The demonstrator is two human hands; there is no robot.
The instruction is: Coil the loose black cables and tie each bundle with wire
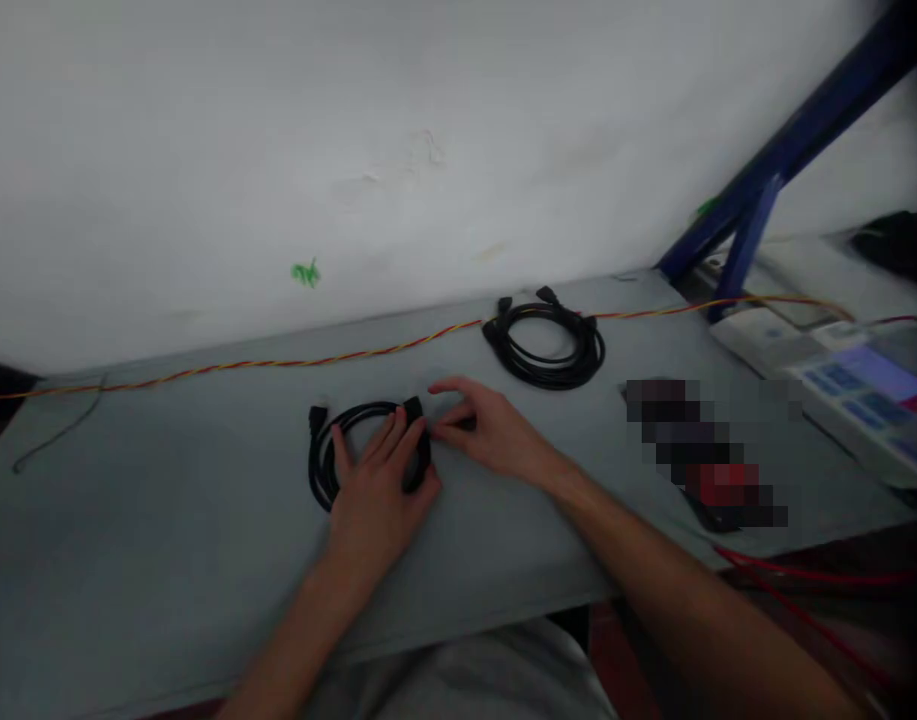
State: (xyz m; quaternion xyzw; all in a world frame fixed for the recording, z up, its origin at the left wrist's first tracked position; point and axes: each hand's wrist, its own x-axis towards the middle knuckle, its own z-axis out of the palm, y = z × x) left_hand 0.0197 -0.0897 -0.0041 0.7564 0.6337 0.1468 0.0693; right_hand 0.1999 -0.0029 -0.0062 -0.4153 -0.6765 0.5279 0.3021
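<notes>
A coiled black cable with plug ends lies on the grey table near the middle. My left hand is over this coil, fingers spread across its loops and thumb at its right side, holding it against the surface. One black connector sticks up by the left fingertips; another connector is at the coil's left. Just right of the coil, my right hand has its index finger stretched out and the other fingers bent, with nothing visible between them. A second black cable coil lies farther back, apart from both hands.
A twisted red-yellow wire runs along the table's back, by the white wall. To the right are a pixelated dark object, a white device with a lit panel and a blue metal frame. Red cables hang at front right.
</notes>
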